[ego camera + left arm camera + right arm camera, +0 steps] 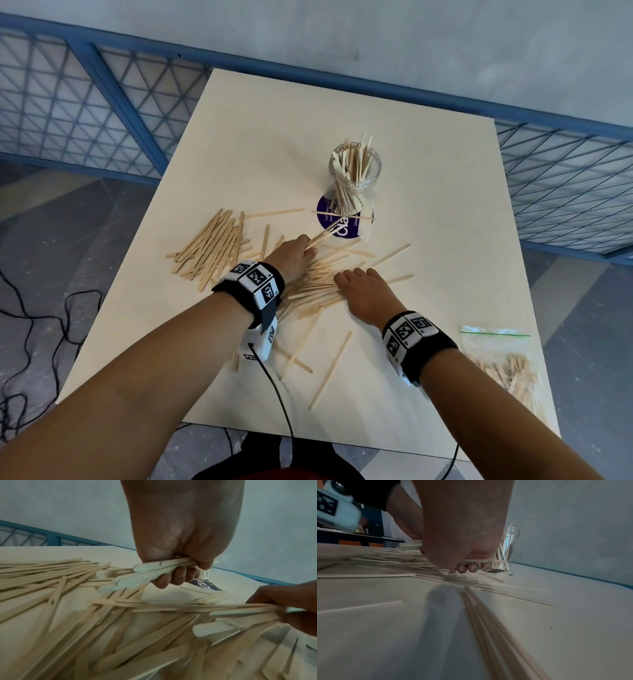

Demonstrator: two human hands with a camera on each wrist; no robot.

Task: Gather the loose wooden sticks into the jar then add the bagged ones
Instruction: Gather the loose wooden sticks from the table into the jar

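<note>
head view looks steeply down over the table (445, 205); both wrist views sit low, sharing the jar (511, 536).

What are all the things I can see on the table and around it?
jar: one, clear, upright near the table's middle, partly filled with sticks.
purple label: one, purple with white print, on the table at the jar's base.
loose wooden sticks: many, pale wood, scattered on the near half of the table.
bag of sticks: one, clear with a green strip, at the table's near right edge.
table: one, cream.
railing: blue mesh, behind the table.
cables: black, on the floor at left.
left hand: grips a bundle of sticks.
right hand: grips sticks in the pile.
</note>
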